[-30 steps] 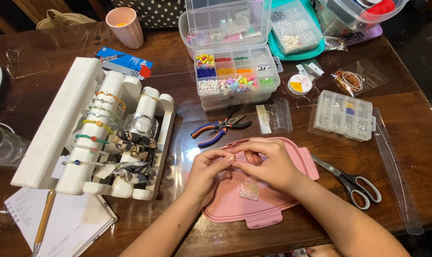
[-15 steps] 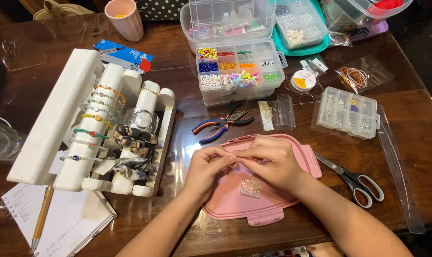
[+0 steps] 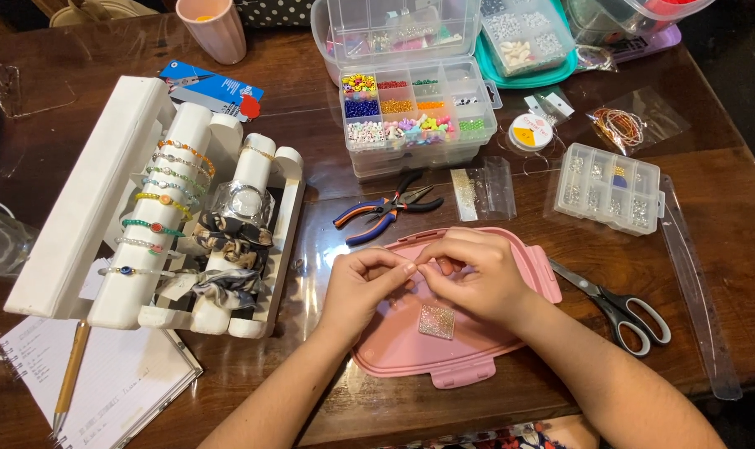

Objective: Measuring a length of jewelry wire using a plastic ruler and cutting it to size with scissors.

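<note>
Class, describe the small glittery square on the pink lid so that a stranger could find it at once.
Start at the pink lid lying on the wooden table below the person's two hands. On its flat inside, just below the right hand, lies a small glittery square. It is the only loose, sparkling piece on the lid.

1 head view, looking steeply down, near, over table (image 3: 311, 175).

Both hands sit over the pink tray (image 3: 531, 274), fingertips touching. Left hand (image 3: 362, 287) boxed in by white bracelet stand (image 3: 103, 208) on its outer side; only a narrow worktop (image 3: 311, 175) lane between. Pliers (image 3: 386, 208) block straight ahead, bead organiser (image 3: 415, 112) behind them. Scissors (image 3: 618, 303) lie just right of the right hand (image 3: 477, 274). Open worktop beyond, up to the clear ruler (image 3: 698, 299).
</note>
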